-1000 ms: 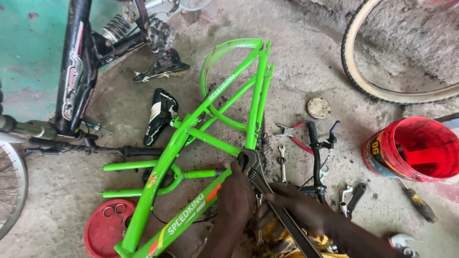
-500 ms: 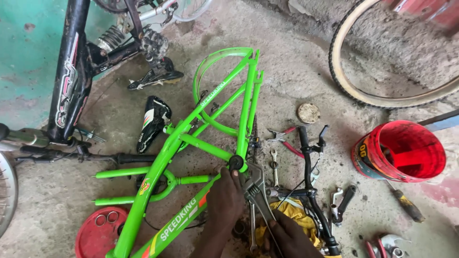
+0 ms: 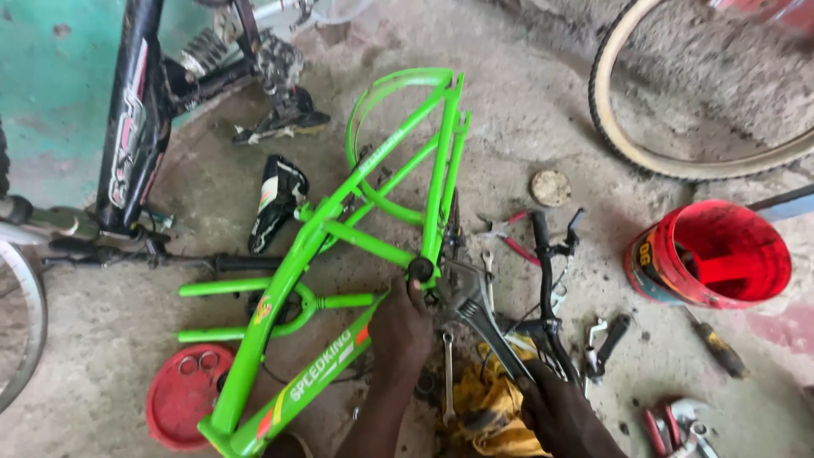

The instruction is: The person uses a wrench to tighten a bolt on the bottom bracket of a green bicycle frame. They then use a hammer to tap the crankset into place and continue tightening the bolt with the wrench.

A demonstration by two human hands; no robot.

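Note:
A bright green bicycle frame [image 3: 322, 229] lies flat on the concrete floor. My left hand [image 3: 398, 331] grips it at the bottom bracket [image 3: 420, 270], thumb against the shell. My right hand [image 3: 555, 411] holds the handle end of a large grey adjustable wrench [image 3: 479, 314]. The wrench's jaw lies right beside the bottom bracket. My forearms come in from the bottom edge.
A red bucket [image 3: 708, 254] stands at the right and a red lid [image 3: 182, 394] holding rings lies at the lower left. Pliers [image 3: 509, 233], spanners [image 3: 447, 377], a black handlebar [image 3: 544, 271], a screwdriver [image 3: 716, 343] and a yellow cloth [image 3: 487, 407] litter the floor. Behind are a black bicycle [image 3: 131, 127] and a tyre [image 3: 670, 161].
The view has tilted, so the frame sits lower in the picture. My left hand has slid up to the bottom bracket, and the wrench jaw now lies next to it.

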